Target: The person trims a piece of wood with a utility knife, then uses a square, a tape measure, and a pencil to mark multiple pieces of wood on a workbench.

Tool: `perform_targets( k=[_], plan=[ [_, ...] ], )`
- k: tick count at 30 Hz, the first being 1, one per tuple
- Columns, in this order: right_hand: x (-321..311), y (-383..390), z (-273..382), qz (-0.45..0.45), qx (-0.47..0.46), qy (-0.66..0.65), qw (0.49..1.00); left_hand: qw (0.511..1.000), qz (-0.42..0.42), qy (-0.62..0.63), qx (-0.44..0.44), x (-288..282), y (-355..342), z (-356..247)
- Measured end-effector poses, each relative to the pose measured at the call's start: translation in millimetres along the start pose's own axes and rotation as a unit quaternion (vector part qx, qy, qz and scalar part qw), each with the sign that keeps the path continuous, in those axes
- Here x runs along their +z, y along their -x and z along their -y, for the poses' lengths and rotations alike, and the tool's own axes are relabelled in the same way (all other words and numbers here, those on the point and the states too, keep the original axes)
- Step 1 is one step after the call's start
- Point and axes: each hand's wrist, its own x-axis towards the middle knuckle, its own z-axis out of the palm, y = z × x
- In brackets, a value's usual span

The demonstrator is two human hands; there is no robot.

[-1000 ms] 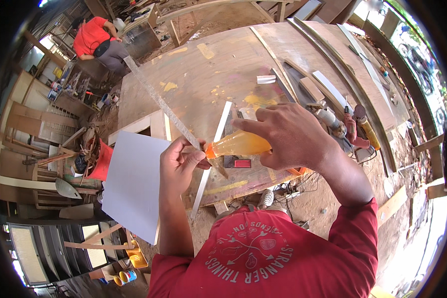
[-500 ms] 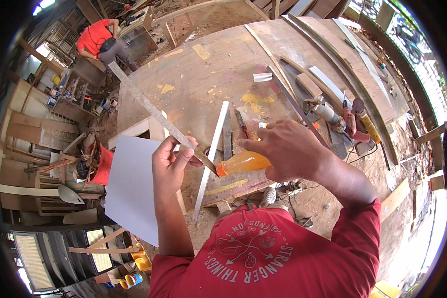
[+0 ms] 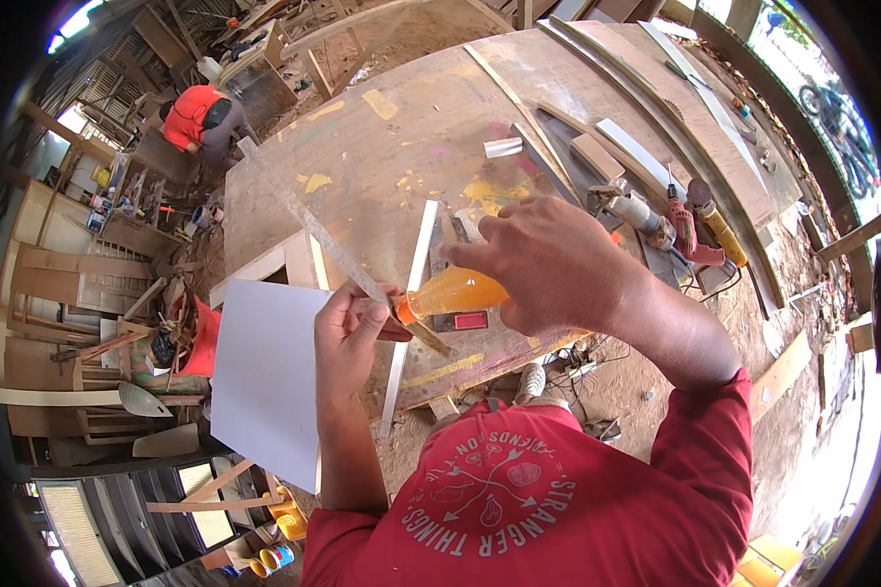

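Note:
My left hand (image 3: 347, 331) pinches a long thin strip (image 3: 308, 220) between thumb and fingers, close to its lower end. The strip slants away to the upper left over the table. My right hand (image 3: 558, 259) is wrapped round a clear bottle (image 3: 458, 293) with orange-yellow contents, tilted so its orange tip points left. That tip meets the strip right beside my left fingers; whether anything flows out is too small to tell. Beneath both hands lies a narrow white strip (image 3: 411, 313), crossing the near part of the wooden table (image 3: 362, 157). A small red object (image 3: 471, 321) shows under the bottle.
A white panel (image 3: 264, 377) stands left of my left forearm. On the table's right lie a red drill (image 3: 685, 230), a grey power tool (image 3: 641, 213), a yellow one (image 3: 722, 240) and long boards. Far left, a person in a red shirt (image 3: 194, 117) bends over.
The bottle's tip has moved left along the strip, from its lower end to my left fingers. My right hand has shifted with it. The far person has bent lower.

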Motion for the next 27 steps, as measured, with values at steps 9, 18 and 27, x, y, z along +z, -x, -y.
perform_targets(
  k=[9,18,27],
  plan=[
    [33,11,1,0.070,-0.028,0.038,0.996,0.998,-0.053,0.008,0.031,-15,-4,-3],
    [149,5,-82,-0.056,0.014,-0.264,0.963,0.991,-0.040,0.057,0.116,-43,4,-12],
    [338,-80,-247,-0.339,0.354,-0.316,0.812,0.968,0.008,0.185,0.169,-46,13,3]
  ],
)
